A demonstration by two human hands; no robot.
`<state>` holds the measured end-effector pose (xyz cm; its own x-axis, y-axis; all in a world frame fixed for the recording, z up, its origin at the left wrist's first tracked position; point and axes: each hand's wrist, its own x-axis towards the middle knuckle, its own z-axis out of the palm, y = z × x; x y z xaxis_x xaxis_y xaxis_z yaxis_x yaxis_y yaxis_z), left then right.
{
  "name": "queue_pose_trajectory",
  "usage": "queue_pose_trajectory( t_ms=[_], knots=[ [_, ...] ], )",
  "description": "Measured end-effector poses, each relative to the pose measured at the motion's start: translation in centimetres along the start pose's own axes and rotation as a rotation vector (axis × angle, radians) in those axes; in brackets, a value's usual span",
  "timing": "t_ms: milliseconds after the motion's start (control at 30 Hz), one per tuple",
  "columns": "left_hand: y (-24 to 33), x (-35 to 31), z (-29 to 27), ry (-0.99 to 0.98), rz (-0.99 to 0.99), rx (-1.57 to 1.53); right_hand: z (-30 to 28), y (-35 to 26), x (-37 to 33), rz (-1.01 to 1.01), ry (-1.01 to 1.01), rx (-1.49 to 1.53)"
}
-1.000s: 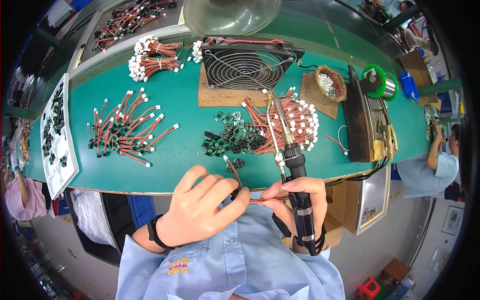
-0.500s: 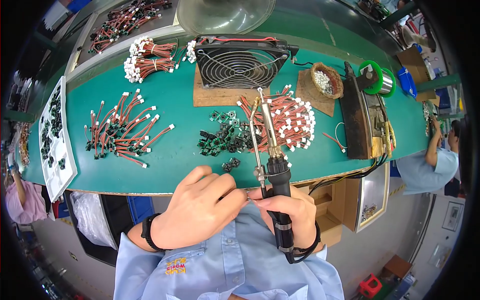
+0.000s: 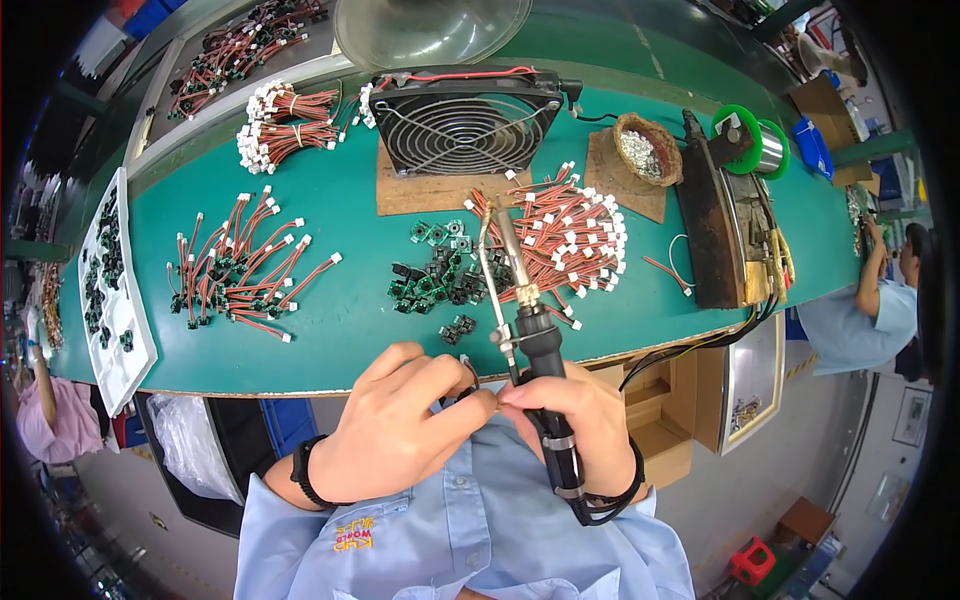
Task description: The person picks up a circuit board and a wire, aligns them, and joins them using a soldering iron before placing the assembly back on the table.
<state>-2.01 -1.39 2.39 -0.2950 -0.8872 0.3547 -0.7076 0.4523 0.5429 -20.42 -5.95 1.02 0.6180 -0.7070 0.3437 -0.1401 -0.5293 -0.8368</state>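
My right hand (image 3: 592, 425) is closed around a black-handled soldering iron (image 3: 541, 338), which points up and away over the bench with a thin metal tube clamped alongside. Close by, my left hand (image 3: 400, 425) is pinched shut at the front edge of the bench. A short wire lead (image 3: 469, 370) with a white end pokes out between its fingers, mostly hidden. The fingertips of both hands meet. Beyond them lie small green-and-black circuit boards (image 3: 440, 280) and a heap of red-and-black wire leads (image 3: 575, 240) with white connectors.
Boards with leads attached (image 3: 240, 270) lie at left, beside a white tray (image 3: 120, 365) of boards. A black fan (image 3: 465, 125) stands at the back. Right are a small bowl (image 3: 645, 150), an iron stand (image 3: 715, 240) and a solder spool (image 3: 770, 150). A co-worker (image 3: 865, 320) sits far right.
The soldering iron's tip has swung slightly left and lower. My left-hand fingers have shifted, and a white-ended lead now shows between them. The whole view has moved slightly.
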Motion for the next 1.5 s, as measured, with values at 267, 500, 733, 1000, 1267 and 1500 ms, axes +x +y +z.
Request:
queue_pose_trajectory(
  t_ms=[267,500,733,1000,1267,1500],
  knots=[
    [0.6,0.0,0.2,0.025,-0.168,-0.198,0.8,0.0,0.0,0.1,0.19,0.037],
    [-0.1,-0.2,0.5,0.169,-0.28,-0.494,0.9,-0.2,0.1,0.25,0.26,0.349],
    [-0.8,-0.8,1.3,0.285,-0.553,-1.317,1.3,-0.7,0.5,0.223,0.235,0.318],
    [-0.5,-0.4,0.7,0.252,-0.666,-1.485,1.6,-0.8,0.8,0.166,0.196,0.217],
    [-2.4,-1.1,2.3,0.12,-0.684,-2.003,3.3,-1.3,1.7,0.139,0.404,0.214],
    [-2.7,-1.3,2.4,0.054,-0.612,-2.084,3.0,-0.8,2.2,-0.017,0.377,0.058]
  ],
)
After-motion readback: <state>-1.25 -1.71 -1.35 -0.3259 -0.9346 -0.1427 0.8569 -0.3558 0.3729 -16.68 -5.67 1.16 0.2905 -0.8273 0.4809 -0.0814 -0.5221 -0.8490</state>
